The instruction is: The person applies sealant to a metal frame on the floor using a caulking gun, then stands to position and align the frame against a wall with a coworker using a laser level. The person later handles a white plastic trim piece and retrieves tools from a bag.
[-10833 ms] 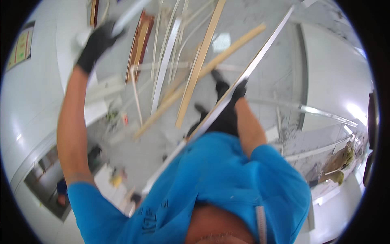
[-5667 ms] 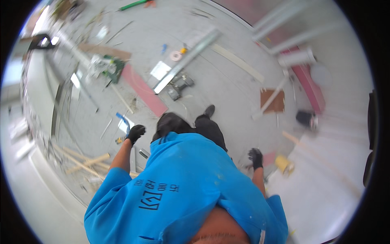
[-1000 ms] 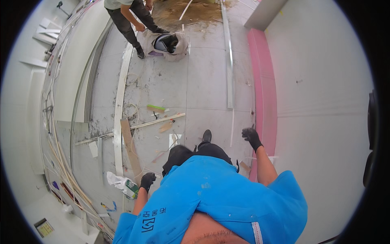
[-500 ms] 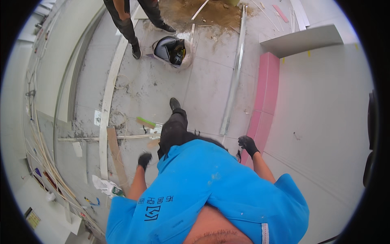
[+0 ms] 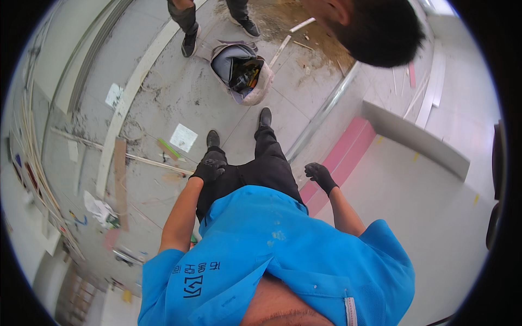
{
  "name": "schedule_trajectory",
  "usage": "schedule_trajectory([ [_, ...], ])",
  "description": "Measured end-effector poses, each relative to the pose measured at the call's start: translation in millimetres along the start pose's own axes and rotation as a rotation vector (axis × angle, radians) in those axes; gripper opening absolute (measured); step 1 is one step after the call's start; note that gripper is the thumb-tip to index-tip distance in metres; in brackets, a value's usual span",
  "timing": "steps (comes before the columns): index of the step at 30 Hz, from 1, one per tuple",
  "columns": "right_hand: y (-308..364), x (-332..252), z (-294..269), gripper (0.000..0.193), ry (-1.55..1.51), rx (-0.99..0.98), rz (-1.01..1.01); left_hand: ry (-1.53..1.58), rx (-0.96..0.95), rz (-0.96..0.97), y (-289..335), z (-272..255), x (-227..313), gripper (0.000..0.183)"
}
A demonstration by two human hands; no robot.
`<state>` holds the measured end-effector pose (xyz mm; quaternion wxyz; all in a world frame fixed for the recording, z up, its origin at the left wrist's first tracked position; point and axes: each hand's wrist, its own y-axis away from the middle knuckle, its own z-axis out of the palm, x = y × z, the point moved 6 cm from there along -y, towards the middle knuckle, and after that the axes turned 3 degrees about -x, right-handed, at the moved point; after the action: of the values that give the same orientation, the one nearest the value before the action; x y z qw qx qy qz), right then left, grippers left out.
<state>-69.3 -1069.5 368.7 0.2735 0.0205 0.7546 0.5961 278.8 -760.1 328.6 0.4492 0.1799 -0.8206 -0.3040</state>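
My left hand [image 5: 208,170], in a dark work glove, hangs at the front of my left thigh, its fingers loosely stretched and nothing seen in them. On the other side, my gloved right hand [image 5: 319,176] hovers beside my right hip with loosely curved fingers, also holding nothing visible. The pink panel strip [image 5: 348,149] lies just beyond it. Ahead of my feet an open pale bag [image 5: 263,89] stands on the floor, with dark and yellow tools [image 5: 247,76] jumbled inside.
Another person's legs [image 5: 190,24] stand behind the bag; a person's head [image 5: 380,32] leans in at upper right. A metal channel [image 5: 326,111], a long white strip [image 5: 128,100], a brown board [image 5: 120,185], a green-edged block [image 5: 168,149] and a grey-white panel [image 5: 413,217] lie around.
I have stepped closer to the bag and turned somewhat; both my feet now show. My left hand has come in to my thigh. A person's head has entered at upper right.
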Motion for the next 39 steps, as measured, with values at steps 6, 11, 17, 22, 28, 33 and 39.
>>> schedule_trajectory([
  [6, -84, -104, -86, 0.019, 0.359, -0.081, -0.254, 0.199, -0.038, 0.037, -49, 41, 46, 0.032],
  [11, -156, -191, -77, 0.028, 0.293, -0.071, -0.11, 0.089, -0.004, 0.144, -46, 111, 50, 0.02],
  [17, -294, -259, 17, 0.025, 0.431, -0.218, -0.376, 0.1, -0.212, 0.39, 16, 156, 83, 0.014],
  [22, -445, -253, 87, 0.021, 1.626, 0.034, -1.386, 0.542, -0.252, 0.311, -30, 168, 22, 0.026],
  [28, -562, -272, 144, 0.02, 1.341, 0.148, -0.78, -0.093, 0.469, 0.051, -193, -23, -65, 0.036],
  [33, -600, -290, 161, 0.036, 1.423, 0.064, -0.642, 0.426, 0.682, 0.208, -356, -88, -118, 0.044],
  [39, -635, -305, 157, 0.03, 1.582, 0.012, -1.156, 0.176, 0.598, 0.022, -470, -97, -123, 0.042],
])
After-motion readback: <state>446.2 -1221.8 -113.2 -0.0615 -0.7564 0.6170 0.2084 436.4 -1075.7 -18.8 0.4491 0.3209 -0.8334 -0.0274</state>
